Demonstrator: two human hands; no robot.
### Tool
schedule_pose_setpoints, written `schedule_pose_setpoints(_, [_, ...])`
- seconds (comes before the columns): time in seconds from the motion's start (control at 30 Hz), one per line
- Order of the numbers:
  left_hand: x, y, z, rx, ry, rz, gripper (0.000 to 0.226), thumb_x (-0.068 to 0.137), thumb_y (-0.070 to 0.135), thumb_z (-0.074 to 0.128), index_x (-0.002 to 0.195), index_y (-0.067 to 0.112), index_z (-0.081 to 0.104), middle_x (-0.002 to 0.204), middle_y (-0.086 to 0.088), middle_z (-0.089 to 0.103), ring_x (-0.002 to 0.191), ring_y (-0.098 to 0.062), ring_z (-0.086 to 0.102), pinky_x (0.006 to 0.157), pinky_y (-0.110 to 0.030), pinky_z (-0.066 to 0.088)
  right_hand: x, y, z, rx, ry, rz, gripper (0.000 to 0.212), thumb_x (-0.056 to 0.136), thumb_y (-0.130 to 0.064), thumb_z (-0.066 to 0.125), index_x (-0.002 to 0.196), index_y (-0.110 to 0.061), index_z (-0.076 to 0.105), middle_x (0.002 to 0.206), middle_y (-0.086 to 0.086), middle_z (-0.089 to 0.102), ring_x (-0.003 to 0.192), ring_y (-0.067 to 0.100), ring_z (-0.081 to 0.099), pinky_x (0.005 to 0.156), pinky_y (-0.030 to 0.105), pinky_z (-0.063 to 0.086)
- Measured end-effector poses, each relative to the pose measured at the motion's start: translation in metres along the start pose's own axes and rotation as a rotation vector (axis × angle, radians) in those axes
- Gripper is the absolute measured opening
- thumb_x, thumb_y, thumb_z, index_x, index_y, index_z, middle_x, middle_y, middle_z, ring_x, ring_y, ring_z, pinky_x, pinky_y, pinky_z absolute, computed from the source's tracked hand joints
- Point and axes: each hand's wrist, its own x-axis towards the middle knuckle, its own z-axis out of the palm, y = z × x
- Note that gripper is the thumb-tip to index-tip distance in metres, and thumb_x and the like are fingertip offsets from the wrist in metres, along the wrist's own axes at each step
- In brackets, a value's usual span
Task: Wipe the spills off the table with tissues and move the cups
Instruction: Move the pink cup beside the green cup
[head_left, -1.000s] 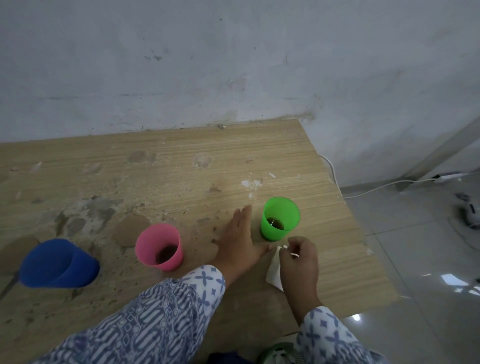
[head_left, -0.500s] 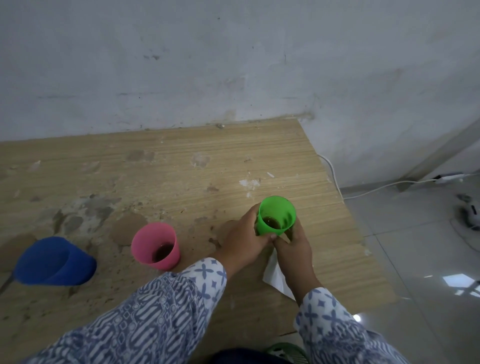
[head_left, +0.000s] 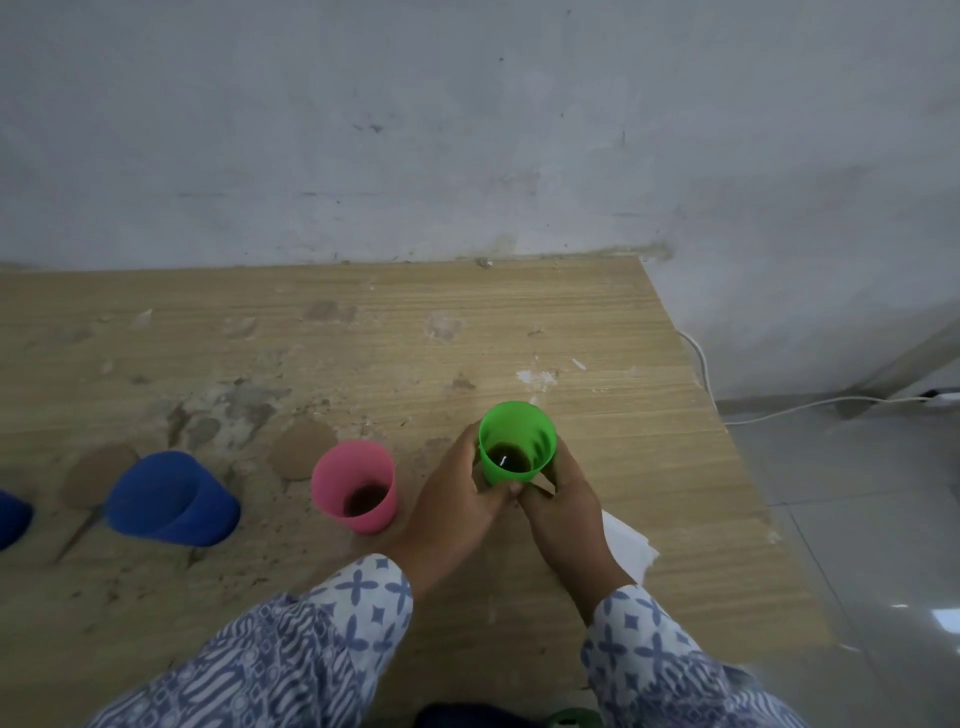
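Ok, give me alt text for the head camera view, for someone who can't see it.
Both hands, left hand and right hand, clasp an upright green cup of dark liquid on a stained wooden table. A pink cup and blue cup sit left; a white tissue lies under the right wrist.

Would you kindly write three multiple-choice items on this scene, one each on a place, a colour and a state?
1. Where is the tissue?
A. on the table by the right wrist
B. inside the pink cup
C. on the floor

2. What colour is the cup lying on its side?
A. green
B. pink
C. blue

3. How is the green cup held?
A. by no hand
B. between both hands
C. upside down

Key: 1 A, it lies beside the right hand. 2 C, the blue cup is tipped over. 3 B, left hand and right hand clasp it.
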Motion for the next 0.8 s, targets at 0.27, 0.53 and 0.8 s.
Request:
schedule_pose_setpoints(0.27, [-0.005, -0.011, -0.004, -0.018, 0.017, -0.028, 0.063, 0.081, 0.022, 0.073, 0.130, 0.043, 0.040, 0.123, 0.023, 0.055, 0.114, 0.012, 0.050, 0.093, -0.015, 0.044, -0.003, -0.005, 0.007, -0.002, -0.053, 0.007, 0.054, 0.081, -0.004, 0.061, 0.124, -0.034, 0.050, 0.098, -0.020, 0.061, 0.089, -0.012, 0.052, 0.063, -0.003, 0.038])
schedule_pose_setpoints(0.53, [-0.007, -0.015, -0.006, -0.032, -0.014, -0.085, 0.065, 0.081, 0.024, 0.074, 0.131, 0.043, 0.037, 0.123, 0.023, 0.053, 0.111, 0.016, 0.049, 0.092, -0.015, 0.045, -0.005, -0.008, 0.008, -0.027, -0.049, -0.009, 0.053, 0.082, -0.002, 0.061, 0.124, -0.032, 0.049, 0.093, -0.025, 0.055, 0.082, -0.017, 0.048, 0.060, -0.006, 0.034])
schedule_pose_setpoints(0.8, [-0.014, -0.001, -0.007, 0.091, 0.026, -0.080, 0.091, 0.082, 0.025, 0.073, 0.150, 0.022, 0.013, 0.152, 0.002, 0.030, 0.138, -0.011, 0.031, 0.112, -0.031, 0.032, -0.005, -0.004, 0.013, -0.053, 0.002, 0.013, 0.061, 0.078, -0.001, 0.061, 0.129, -0.029, 0.043, 0.120, -0.007, 0.056, 0.109, 0.001, 0.052, 0.085, 0.010, 0.044])
